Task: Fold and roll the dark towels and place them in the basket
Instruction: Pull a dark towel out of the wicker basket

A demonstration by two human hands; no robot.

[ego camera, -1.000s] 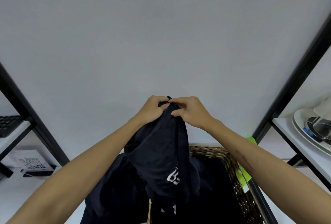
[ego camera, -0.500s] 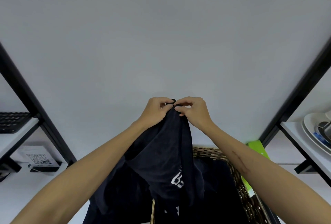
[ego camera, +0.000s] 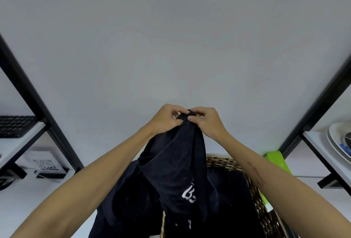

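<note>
- The left hand (ego camera: 164,121) and right hand (ego camera: 208,121) are both pinching the same top edge of a dark towel (ego camera: 176,163), knuckles almost touching, held up in front of the wall (ego camera: 171,38).
- The towel hangs bunched and twisted, its low end draping over the basket (ego camera: 252,186) (white print showing on one fold).
- More dark cloth (ego camera: 121,205) sits under it, spilling left of the basket onto the counter (ego camera: 28,203). Can't tell where one towel stops and the next starts.
- Biggest risk, probably: both pinches sit on one tiny bit of hem. If the hands slide apart to find the corners and one pinch slips, the whole thing drops back into the pile and gets mixed in.
- Second one: the hanging end could snag the basket's woven rim, or drag the loose cloth along when the towel gets lifted clear.
- Also, nothing looks folded or rolled yet, so a crooked start here likely means a lopsided roll later.
- The green thing (ego camera: 277,163) by the basket and the plates (ego camera: 336,144) on the right shelf look far enough away not to matter.
</note>
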